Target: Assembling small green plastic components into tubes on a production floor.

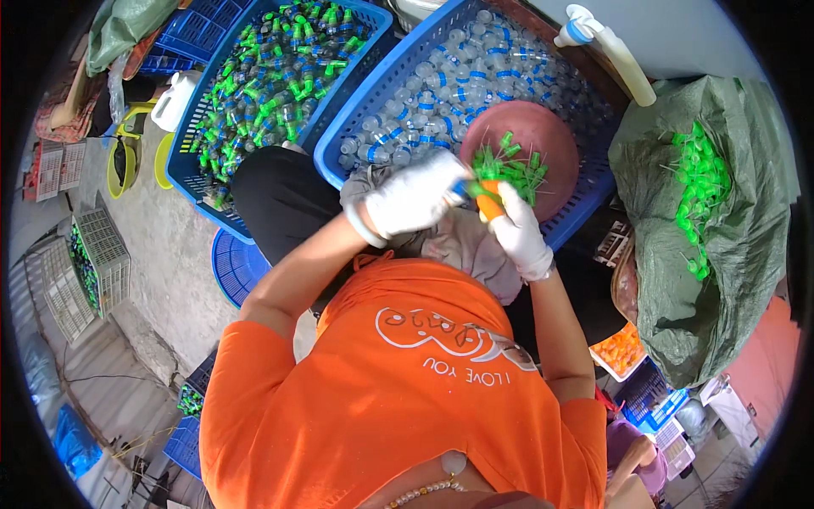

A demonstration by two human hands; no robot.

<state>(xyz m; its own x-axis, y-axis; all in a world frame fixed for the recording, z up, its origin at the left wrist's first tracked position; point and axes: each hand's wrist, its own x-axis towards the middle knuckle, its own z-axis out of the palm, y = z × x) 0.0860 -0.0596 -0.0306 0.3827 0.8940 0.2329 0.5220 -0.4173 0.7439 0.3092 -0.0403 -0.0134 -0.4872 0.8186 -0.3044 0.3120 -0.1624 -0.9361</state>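
My left hand [415, 197], in a white glove, is closed around a small bottle with a blue band [460, 188], mostly hidden by the fingers. My right hand [519, 233], gloved in white with orange covers on the fingertips, pinches a green cap [476, 190] at the bottle's top end. Just beyond the hands, a pink bowl [553, 140] holds green caps with thin clear tubes [509, 165]. It rests on a blue basket [332, 140] full of clear small bottles with blue bands [437, 81].
To the left stands another blue basket [181, 157] heaped with green-capped bottles [263, 93]. A green sack [661, 297] with more green caps [702, 187] lies at right. A round blue basket [237, 270] and a white jug [176, 100] are on the floor. A person [640, 462] sits at lower right.
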